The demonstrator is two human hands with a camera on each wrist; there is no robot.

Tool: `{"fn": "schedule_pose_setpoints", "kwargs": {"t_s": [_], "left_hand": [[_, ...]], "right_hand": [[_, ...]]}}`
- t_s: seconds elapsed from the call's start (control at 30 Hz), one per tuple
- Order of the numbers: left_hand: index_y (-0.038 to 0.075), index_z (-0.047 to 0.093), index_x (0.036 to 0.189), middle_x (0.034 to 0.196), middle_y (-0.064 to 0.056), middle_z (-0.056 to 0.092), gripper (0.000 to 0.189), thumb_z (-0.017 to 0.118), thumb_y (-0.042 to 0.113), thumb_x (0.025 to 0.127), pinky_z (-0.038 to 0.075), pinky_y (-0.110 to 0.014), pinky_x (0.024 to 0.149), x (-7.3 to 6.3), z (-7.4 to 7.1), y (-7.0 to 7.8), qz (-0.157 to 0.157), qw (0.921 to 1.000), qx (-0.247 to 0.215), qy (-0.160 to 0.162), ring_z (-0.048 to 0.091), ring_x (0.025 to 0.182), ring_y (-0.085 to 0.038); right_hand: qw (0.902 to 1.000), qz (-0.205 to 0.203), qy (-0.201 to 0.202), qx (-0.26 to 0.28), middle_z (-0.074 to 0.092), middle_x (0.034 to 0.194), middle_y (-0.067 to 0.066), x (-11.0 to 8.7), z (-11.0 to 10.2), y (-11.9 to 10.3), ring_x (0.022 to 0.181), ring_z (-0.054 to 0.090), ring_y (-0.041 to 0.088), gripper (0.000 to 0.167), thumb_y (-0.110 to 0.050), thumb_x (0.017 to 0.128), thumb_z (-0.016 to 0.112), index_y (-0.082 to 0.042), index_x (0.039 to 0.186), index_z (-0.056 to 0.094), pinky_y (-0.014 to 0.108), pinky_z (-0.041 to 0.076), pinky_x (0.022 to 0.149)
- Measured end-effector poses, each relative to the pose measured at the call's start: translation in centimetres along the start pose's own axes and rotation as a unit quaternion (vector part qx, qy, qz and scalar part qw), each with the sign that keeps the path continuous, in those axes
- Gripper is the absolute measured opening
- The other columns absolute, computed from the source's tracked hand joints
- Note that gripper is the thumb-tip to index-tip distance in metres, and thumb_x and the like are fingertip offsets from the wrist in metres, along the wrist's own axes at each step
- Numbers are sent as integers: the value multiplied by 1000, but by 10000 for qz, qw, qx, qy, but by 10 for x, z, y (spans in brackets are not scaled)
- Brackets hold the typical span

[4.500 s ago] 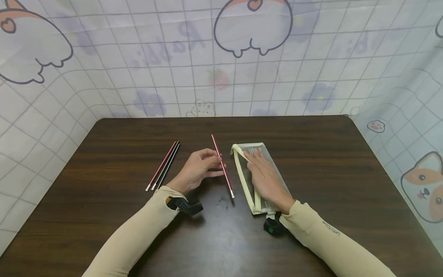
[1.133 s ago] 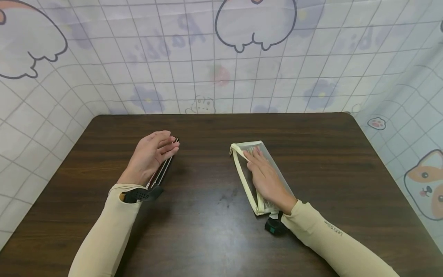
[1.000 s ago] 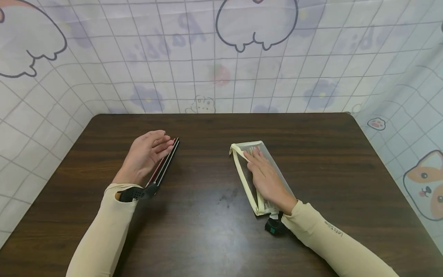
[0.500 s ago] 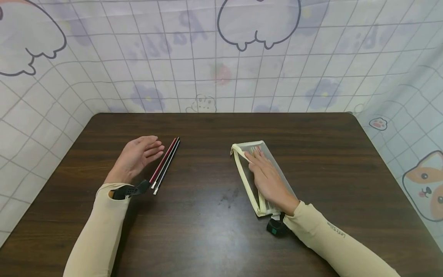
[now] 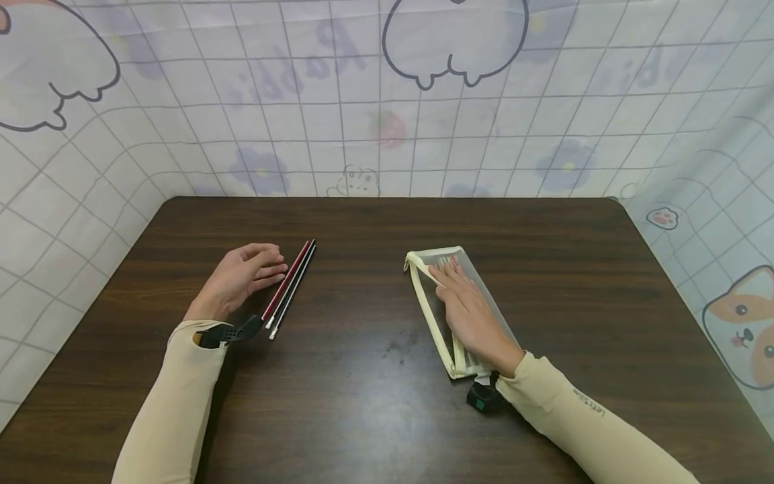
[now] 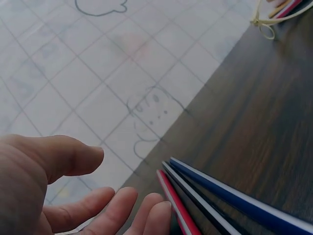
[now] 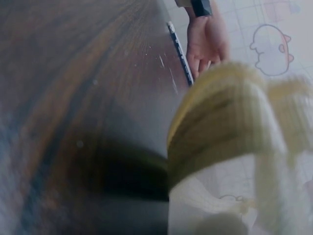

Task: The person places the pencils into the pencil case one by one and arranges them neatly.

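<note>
On the left of the table lie a red pencil [image 5: 289, 277] [image 6: 177, 205] and two dark pencils [image 5: 294, 288], side by side and slanted; one looks blue [image 6: 239, 198] in the left wrist view. Just left of them hovers my left hand [image 5: 238, 279] [image 6: 54, 191], fingers loosely bent and holding nothing; whether a fingertip touches the red pencil I cannot tell. My right hand [image 5: 471, 316] rests flat on a see-through pencil case [image 5: 426, 310] [image 7: 220, 112] with pale yellow edging. Pencil-like sticks [image 6: 288, 10] show at its mouth, partly hidden by my fingers.
Each wrist carries a black camera mount [image 5: 484, 398]. The dark wooden table [image 5: 375, 403] ends at a patterned curtain [image 5: 338, 121] behind and along both sides.
Earlier my left hand held a red pencil near the case. It moved left without that pencil to the group of pencils, drew back slightly, then edged toward them. The right hand stayed put.
</note>
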State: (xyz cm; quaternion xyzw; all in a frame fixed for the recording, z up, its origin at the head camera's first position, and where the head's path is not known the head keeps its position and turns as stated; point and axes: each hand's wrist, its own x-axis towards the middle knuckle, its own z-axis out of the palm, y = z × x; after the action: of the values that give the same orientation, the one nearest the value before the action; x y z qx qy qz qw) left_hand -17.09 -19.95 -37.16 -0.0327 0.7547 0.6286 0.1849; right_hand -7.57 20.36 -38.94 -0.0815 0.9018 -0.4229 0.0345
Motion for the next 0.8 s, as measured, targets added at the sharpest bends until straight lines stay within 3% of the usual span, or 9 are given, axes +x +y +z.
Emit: {"fn": "schedule_pose_setpoints", "kwargs": {"t_s": [0.13,0.27,0.4,0.5,0.63,0.8], "left_hand": [[-1,37,152,134,-9,52,66,62,37,104,61,-20,96,1,0,-2,27,9999,14,-113,70,106,-3],[0,37,153,143,-14,50,67,62,37,104,61,-21,97,1,1,-2,10,9997,119,-204,69,110,-3],[-1,38,153,154,-21,44,64,60,35,105,60,-20,98,1,4,-3,62,9984,534,-194,67,112,-4],[0,39,153,151,-24,46,62,63,30,104,59,-21,100,2,5,-4,154,9955,910,-190,66,112,-7],[5,44,151,143,-20,56,64,72,30,99,58,-29,102,1,7,-4,208,9848,1720,-107,66,113,-15],[8,44,151,143,-20,58,67,76,26,95,50,-52,112,0,9,-2,208,9717,2348,-122,63,122,-31]], "right_hand": [[10000,-11,13,-30,19,173,14,0,0,0,165,8,31,51,-30,113,26,-15,161,37,58,8,135],[10000,-23,28,-67,19,173,15,1,-1,0,165,8,31,51,-29,113,26,-15,161,38,57,8,135],[10000,-24,-3,-34,19,173,15,1,-1,0,165,7,31,51,-30,113,25,-15,161,37,58,7,135],[10000,-31,-27,-3,18,173,15,1,-1,1,165,6,31,51,-31,114,24,-15,161,37,58,7,135],[10000,-48,-30,-8,18,173,15,1,0,1,165,6,31,52,-31,114,24,-15,161,37,58,7,135],[10000,-62,-27,-37,18,173,15,1,0,2,165,6,31,52,-30,113,24,-14,161,37,58,7,135]]}}
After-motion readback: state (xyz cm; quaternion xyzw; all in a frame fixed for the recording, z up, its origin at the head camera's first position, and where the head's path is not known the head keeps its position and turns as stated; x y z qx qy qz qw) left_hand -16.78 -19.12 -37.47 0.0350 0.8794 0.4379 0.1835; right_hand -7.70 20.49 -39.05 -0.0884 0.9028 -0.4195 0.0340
